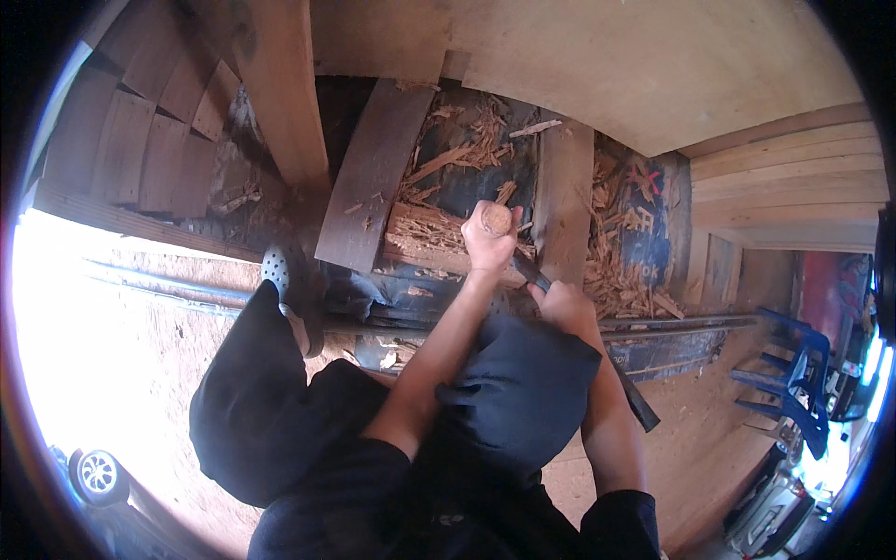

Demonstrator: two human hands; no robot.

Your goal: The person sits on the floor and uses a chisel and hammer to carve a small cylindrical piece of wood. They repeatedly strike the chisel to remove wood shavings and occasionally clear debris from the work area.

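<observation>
My left hand (487, 243) is closed round an upright wooden handle (496, 218), its round top facing up, over a splintered, crumbling board (429, 231). The working end beneath is hidden. My right hand (560, 301) is closed on a dark bar-shaped tool (640, 407), which reaches from beside my left hand down past my right forearm. Wide planks (364, 177) stand either side of a dark sheet (450, 185) scattered with wood chips (487, 126); more splinters (616, 280) lie to the right.
My foot in a perforated clog (278, 271) is at left. A wooden post (299, 103) and a pale panel (579, 65) border the work. Long rails (672, 322) cross below it. A blue plastic chair (793, 373) and parked vehicles (765, 504) are at right, a wheel (98, 474) at lower left.
</observation>
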